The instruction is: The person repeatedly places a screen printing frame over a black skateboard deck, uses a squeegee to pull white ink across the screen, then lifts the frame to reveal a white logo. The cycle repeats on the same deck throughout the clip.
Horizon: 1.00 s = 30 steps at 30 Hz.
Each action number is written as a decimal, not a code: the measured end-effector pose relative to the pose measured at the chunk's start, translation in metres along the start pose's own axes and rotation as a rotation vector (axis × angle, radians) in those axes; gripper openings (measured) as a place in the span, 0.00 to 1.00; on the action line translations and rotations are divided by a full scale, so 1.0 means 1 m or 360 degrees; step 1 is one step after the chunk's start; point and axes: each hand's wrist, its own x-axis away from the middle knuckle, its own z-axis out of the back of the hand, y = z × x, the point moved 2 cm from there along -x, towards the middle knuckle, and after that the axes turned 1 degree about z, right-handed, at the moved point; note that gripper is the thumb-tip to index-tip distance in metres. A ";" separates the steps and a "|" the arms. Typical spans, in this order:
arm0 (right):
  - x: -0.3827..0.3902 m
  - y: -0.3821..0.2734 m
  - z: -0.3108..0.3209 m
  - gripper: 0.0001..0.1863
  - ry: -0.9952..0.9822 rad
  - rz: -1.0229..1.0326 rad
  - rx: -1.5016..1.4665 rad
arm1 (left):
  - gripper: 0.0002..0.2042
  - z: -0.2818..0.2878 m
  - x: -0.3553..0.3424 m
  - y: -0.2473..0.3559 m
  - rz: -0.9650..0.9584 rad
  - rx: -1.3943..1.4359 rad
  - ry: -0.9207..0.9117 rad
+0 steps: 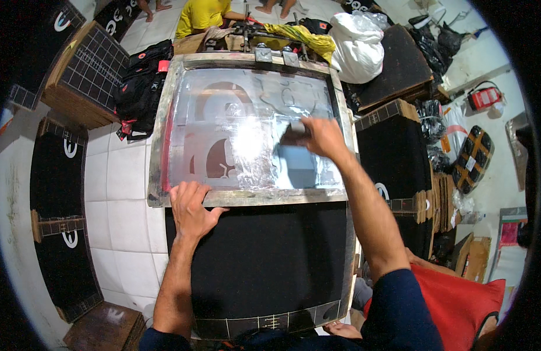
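A wooden-framed printing screen (270, 197) lies in front of me, its pale mesh bearing stencilled curved shapes on the left half. My left hand (191, 207) grips the near left part of the frame, fingers over the rail and thumb along its near edge. In my right hand (327, 137) is a dark squeegee (296, 134), slightly blurred, held over the right half of the mesh. A shiny, wet-looking patch lies left of it. Under the frame and toward me stretches a black panel (264, 263) with a white-lined grid strip along its near edge.
Metal hinge clamps (263, 55) join the frame's far side. A black backpack (139, 88) sits at its left. Stacked black panels (393, 158) flank the right. A white sack (357, 50) and a person in yellow (203, 16) are beyond; a person in red (451, 298) is near right.
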 end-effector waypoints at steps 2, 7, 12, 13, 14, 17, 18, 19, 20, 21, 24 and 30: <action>-0.043 0.018 0.001 0.27 0.0045 -0.0004 -0.0084 | 0.26 0.000 0.000 0.001 -0.0019 0.0007 0.0010; -0.060 0.022 -0.006 0.29 0.0186 -0.0107 -0.0045 | 0.27 -0.001 0.002 0.002 0.0029 -0.0025 -0.0015; 0.065 -0.035 -0.013 0.23 0.0212 -0.0136 -0.0259 | 0.27 -0.004 0.003 -0.002 0.0036 -0.0005 -0.0005; 0.094 -0.046 -0.012 0.24 0.0170 -0.0117 -0.0283 | 0.27 -0.005 0.004 -0.003 0.0037 -0.0001 -0.0007; 0.117 -0.056 -0.011 0.25 0.0203 -0.0078 -0.0302 | 0.27 -0.006 0.004 -0.003 0.0038 0.0003 -0.0010; 0.152 -0.076 -0.006 0.25 0.0474 0.0016 -0.0240 | 0.27 0.002 0.003 0.002 0.0018 -0.0034 -0.0035; 0.156 -0.080 0.000 0.23 0.0561 0.0005 -0.0267 | 0.27 0.009 -0.002 0.006 -0.0024 -0.0051 -0.0033; 0.156 -0.082 0.008 0.22 0.0650 -0.0004 -0.0288 | 0.27 0.021 -0.008 0.012 -0.0066 -0.0065 -0.0025; 0.154 -0.084 0.019 0.21 0.0749 0.0001 -0.0294 | 0.28 0.032 -0.013 0.019 -0.0019 -0.0084 -0.0119; 0.151 -0.086 0.033 0.23 0.0942 0.0072 -0.0222 | 0.29 0.050 -0.019 0.027 -0.0126 -0.0110 -0.0025; 0.109 -0.065 0.108 0.31 0.1307 0.0133 0.0008 | 0.31 0.117 -0.083 0.050 -0.0360 -0.0258 0.0224; 0.030 -0.036 0.234 0.37 0.1355 0.0039 0.0186 | 0.41 0.182 -0.124 0.077 -0.0294 -0.0590 0.0964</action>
